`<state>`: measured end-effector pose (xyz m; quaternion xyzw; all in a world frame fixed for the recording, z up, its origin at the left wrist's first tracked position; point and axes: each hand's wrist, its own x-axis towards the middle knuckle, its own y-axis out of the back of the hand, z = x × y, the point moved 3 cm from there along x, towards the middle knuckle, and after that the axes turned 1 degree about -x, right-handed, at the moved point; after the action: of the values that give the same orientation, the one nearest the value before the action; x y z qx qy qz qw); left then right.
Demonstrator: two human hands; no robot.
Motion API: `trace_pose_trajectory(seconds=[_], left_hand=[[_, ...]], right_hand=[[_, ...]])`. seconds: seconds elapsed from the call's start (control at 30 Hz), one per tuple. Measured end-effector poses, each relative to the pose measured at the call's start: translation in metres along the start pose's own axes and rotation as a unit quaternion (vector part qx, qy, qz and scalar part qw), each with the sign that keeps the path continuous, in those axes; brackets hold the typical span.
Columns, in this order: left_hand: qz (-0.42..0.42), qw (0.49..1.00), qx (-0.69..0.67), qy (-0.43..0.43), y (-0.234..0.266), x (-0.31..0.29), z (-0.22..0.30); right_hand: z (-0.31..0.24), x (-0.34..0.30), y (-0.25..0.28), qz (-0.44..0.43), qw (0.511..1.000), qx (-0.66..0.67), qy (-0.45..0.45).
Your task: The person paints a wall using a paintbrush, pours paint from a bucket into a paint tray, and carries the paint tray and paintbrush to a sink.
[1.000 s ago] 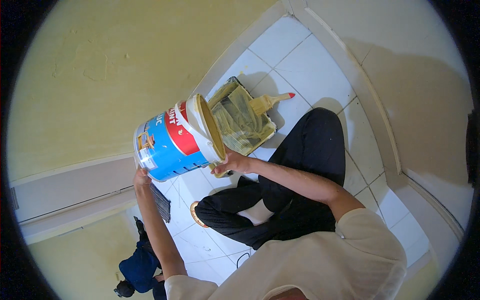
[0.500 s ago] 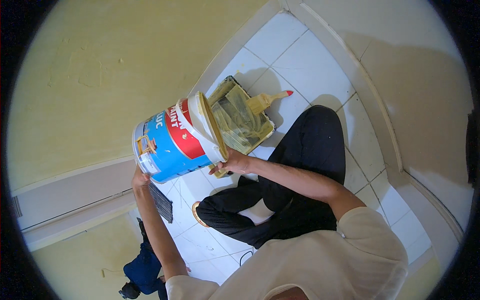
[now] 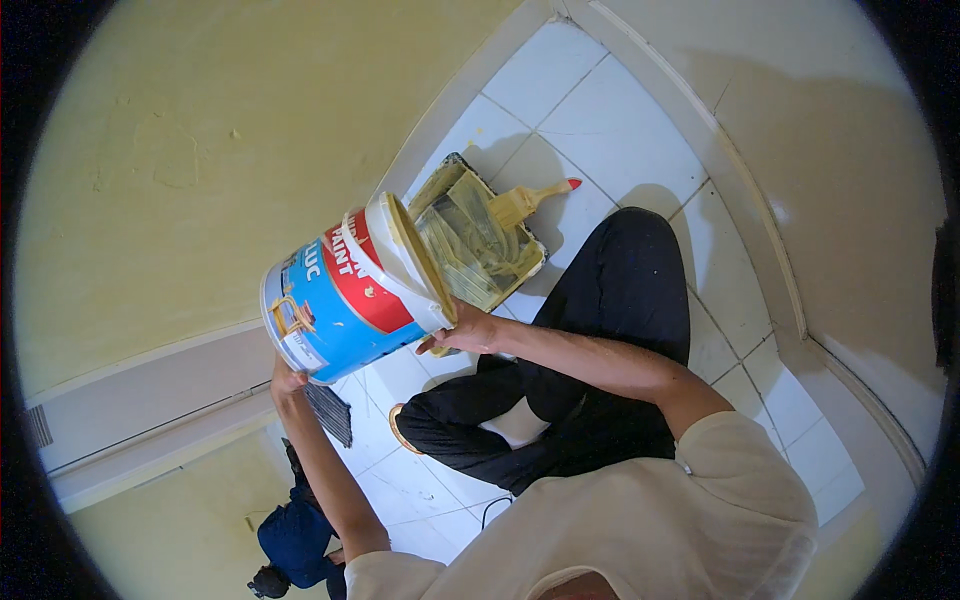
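Between my two hands a blue, red and white paint bucket [image 3: 345, 290] is held tilted on its side, its open mouth facing right over the paint tray. My left hand [image 3: 287, 377] is closed against the bucket's base, its fingers largely hidden behind it. At the lower side of the rim, my right hand [image 3: 468, 328] grips the bucket. Yellowish paint coats the rim and the tray [image 3: 490, 292]. A flat paintbrush [image 3: 522, 204] with a red-tipped handle lies across the tray's right side. The inside of the bucket is mostly out of sight.
White floor tiles [image 3: 640, 130] lie under the tray, beside my folded legs [image 3: 620, 300] in black trousers. A yellow wall [image 3: 200, 180] rises at the left, a pale one at the right. A dark striped mat [image 3: 330, 412] and another person [image 3: 297, 540] in dark blue are at the lower left.
The bucket has shifted slightly toward me, and my left hand at its base has come down with it. My right hand keeps its grip; the brush still lies on the tray.
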<state>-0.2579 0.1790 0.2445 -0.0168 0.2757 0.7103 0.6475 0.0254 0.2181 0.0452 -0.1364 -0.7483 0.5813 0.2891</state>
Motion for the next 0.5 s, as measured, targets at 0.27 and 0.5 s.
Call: trace_pose_trajectory(seconds=[0.27,0.5], left_hand=[[0.017,1.000,0.001,0.016,0.013,-0.009,-0.005],[0.027,0.999,0.005,0.019,0.020,-0.012,-0.007]], right_hand=[[0.008,0.000,-0.005,-0.013,0.997,0.076,-0.016],[-0.002,-0.001,-0.010,0.090,0.993,-0.067,-0.026]])
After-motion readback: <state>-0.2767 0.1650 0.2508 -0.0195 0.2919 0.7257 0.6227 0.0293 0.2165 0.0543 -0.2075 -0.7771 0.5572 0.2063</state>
